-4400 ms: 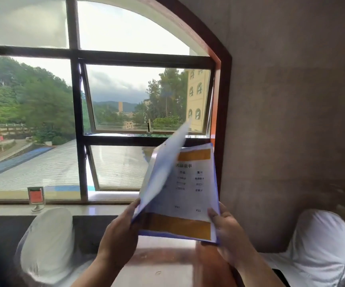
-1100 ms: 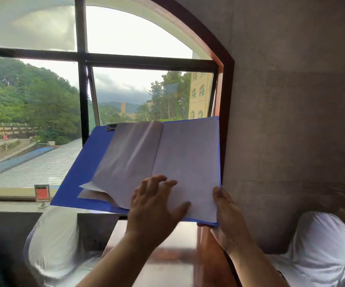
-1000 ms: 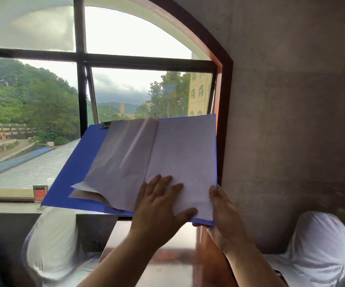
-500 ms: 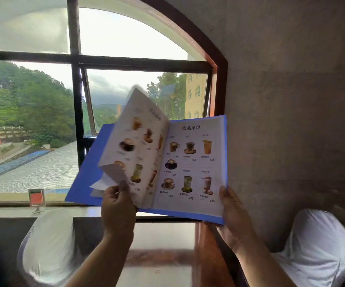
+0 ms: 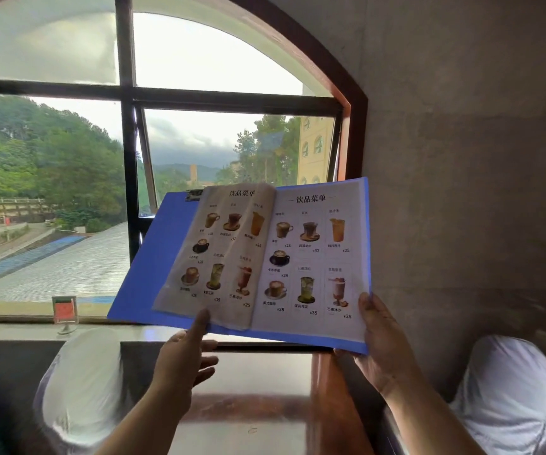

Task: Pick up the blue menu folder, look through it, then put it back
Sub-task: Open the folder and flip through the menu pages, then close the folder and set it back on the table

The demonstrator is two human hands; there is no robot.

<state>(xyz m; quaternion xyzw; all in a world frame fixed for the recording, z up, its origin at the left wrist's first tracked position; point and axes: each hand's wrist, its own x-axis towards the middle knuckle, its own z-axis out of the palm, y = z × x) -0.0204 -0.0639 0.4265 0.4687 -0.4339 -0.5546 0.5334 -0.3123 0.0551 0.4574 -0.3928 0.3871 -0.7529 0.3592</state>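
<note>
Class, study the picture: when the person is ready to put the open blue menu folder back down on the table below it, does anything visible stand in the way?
Nothing visible does. The blue menu folder is held open in the air by the right hand, with the left hand touching a page. The stretch of table directly beneath shows no objects; the white chair covers stand off to the sides.

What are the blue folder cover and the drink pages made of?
Blue folder: likely stiff plastic, matte, since it holds flat held out over the table with a metal clip at top. Drink pages: glossy, probably sleeved or laminated paper; the left one bows.
</note>
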